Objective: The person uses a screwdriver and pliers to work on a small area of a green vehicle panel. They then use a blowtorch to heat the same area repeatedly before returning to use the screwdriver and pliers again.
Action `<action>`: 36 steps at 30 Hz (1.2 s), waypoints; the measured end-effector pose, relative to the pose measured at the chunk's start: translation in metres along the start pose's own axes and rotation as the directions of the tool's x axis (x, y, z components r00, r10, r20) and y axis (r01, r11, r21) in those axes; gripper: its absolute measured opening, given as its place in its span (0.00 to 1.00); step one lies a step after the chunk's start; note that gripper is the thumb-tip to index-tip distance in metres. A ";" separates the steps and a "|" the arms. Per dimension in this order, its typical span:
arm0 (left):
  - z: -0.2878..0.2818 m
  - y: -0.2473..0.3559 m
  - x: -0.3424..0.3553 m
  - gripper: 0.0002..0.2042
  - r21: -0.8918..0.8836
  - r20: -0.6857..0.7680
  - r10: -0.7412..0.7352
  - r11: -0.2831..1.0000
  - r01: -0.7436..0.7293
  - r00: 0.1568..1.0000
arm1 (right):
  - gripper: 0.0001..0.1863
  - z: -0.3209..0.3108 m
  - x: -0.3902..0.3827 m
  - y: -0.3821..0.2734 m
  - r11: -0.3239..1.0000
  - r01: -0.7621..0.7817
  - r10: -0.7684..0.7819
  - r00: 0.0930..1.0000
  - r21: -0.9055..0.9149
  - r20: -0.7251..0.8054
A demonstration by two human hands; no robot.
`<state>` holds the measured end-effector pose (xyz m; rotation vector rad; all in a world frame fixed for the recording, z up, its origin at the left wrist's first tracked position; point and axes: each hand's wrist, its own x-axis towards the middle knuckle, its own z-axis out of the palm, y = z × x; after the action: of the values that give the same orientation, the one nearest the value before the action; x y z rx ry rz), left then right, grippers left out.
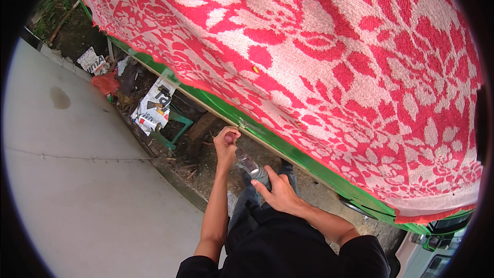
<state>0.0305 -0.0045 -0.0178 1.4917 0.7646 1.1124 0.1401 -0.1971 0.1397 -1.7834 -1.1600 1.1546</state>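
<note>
My left hand [225,147] is closed around something with a round, reddish-brown end [230,137], beside the pale strip along the green edge [257,135]. Most of what it holds is hidden by the fingers. Lower and to the right, my right hand [281,191] grips a grey, roughly cylindrical thing [262,176] with a shiny, brownish front part, tilted up toward the left hand. Its exact kind cannot be made out. A small gap separates the two hands.
A red and white floral cloth [319,41] drapes over the green-edged surface. A pale grey wall-like surface [77,139] curves along the left. Between them stand a green stool [177,127], printed sheets with a can [149,121], and a red bag [105,82]. A vehicle [432,257] shows at lower right.
</note>
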 end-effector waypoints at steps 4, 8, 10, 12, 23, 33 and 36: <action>-0.002 -0.030 -0.007 0.17 -0.015 0.048 -0.091 0.996 0.092 0.995 | 0.28 0.003 0.000 -0.002 0.999 -0.011 0.011 1.000 -0.046 -0.005; -0.004 -0.036 -0.014 0.16 0.038 -0.005 0.012 0.999 -0.012 1.000 | 0.28 -0.004 -0.003 -0.017 0.996 -0.078 0.077 0.996 0.042 0.043; -0.001 -0.008 -0.009 0.16 0.039 -0.011 0.054 0.998 -0.053 0.998 | 0.29 0.002 -0.004 0.000 0.998 -0.010 0.008 0.999 -0.054 -0.037; -0.004 0.026 -0.005 0.16 0.069 -0.011 0.066 0.996 -0.065 0.998 | 0.30 0.005 -0.004 0.003 0.997 0.005 -0.009 0.999 -0.072 -0.053; -0.013 0.091 0.002 0.14 0.041 0.141 0.232 0.970 -0.240 0.962 | 0.23 0.006 -0.008 -0.002 0.996 0.085 -0.086 0.995 -0.024 -0.045; -0.025 0.091 0.004 0.07 0.085 0.401 0.242 0.950 -0.299 0.883 | 0.22 -0.002 -0.012 -0.017 0.992 0.124 -0.124 0.992 -0.004 0.008; -0.020 0.090 0.005 0.06 0.099 0.399 0.280 0.934 -0.344 0.873 | 0.23 -0.002 -0.020 -0.029 0.949 0.315 -0.314 0.949 -0.031 0.016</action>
<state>0.0045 -0.0128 0.0704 1.9547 0.3562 0.9624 0.1289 -0.2063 0.1720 -1.5461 -1.4177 0.9602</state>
